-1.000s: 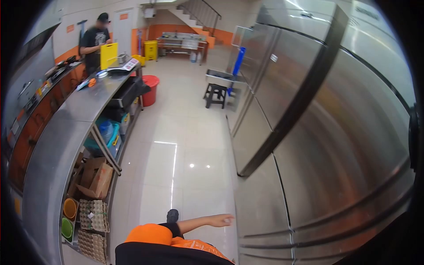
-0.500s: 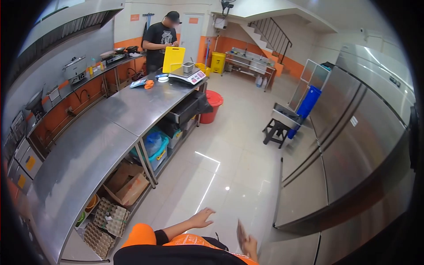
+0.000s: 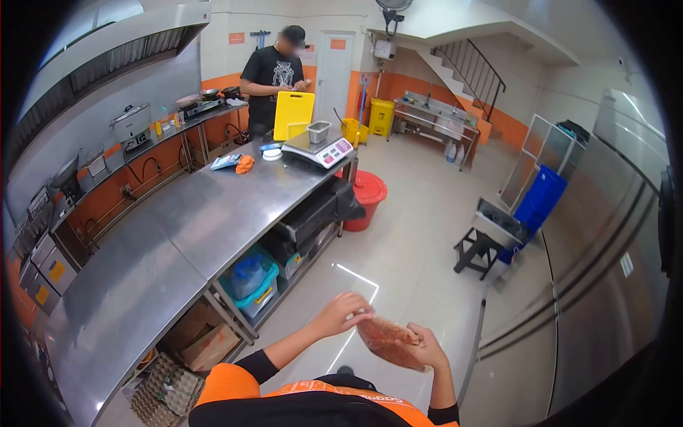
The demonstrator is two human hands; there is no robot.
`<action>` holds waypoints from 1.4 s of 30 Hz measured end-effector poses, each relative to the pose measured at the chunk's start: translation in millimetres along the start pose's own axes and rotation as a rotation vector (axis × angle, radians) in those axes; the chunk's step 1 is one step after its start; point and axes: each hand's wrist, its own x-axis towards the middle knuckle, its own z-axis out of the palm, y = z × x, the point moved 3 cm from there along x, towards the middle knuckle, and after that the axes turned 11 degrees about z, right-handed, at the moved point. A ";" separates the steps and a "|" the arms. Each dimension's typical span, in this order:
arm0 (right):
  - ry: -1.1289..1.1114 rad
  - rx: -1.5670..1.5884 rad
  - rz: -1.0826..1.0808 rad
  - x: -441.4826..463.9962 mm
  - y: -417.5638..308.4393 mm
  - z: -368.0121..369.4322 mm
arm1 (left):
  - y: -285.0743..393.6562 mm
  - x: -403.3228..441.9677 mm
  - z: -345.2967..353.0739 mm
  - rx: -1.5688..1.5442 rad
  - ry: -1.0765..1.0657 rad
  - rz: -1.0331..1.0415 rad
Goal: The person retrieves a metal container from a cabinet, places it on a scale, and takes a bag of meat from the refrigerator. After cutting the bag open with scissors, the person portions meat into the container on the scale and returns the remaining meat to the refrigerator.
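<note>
In front of my body is a flat, reddish-brown packet (image 3: 390, 343), seemingly wrapped in clear plastic; its contents are hard to make out. My right hand (image 3: 425, 349) grips its right side, with the fingers over the upper edge. At the packet's upper left corner, my left hand (image 3: 343, 314) has its fingers curled in and pinching the edge. The packet is tilted and held above the floor, to the right of the steel table (image 3: 153, 256).
A yellow board (image 3: 294, 114) and a scale (image 3: 320, 151) with a metal container stand at the table's far end, where a person (image 3: 274, 78) works. A red bin (image 3: 367, 201) stands beside it. Steel fridges (image 3: 605, 285) line the right; a black stool (image 3: 477, 252) holds a tray.
My right hand has raised the packet and brought it in front of me. My left hand has moved from apart to the packet's edge. The view has shifted forward.
</note>
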 end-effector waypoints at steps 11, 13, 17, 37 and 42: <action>-0.429 0.147 -0.063 316.7 -39.1 -51.2 | -211.9 70.3 -33.1 -0.029 0.398 -0.481; -0.451 0.073 -0.143 382.1 -43.0 -52.1 | -251.5 82.8 -49.1 0.043 0.445 -0.519; -0.425 -0.112 -0.294 505.9 -51.5 -48.7 | -322.3 126.0 -98.7 0.278 0.368 -0.416; -0.396 -0.306 -1.192 927.1 -172.1 4.8 | -636.7 216.0 -229.8 1.132 0.239 -0.622; -0.635 -0.341 -1.181 979.8 -177.5 36.7 | -660.9 214.5 -226.6 1.270 0.301 -0.800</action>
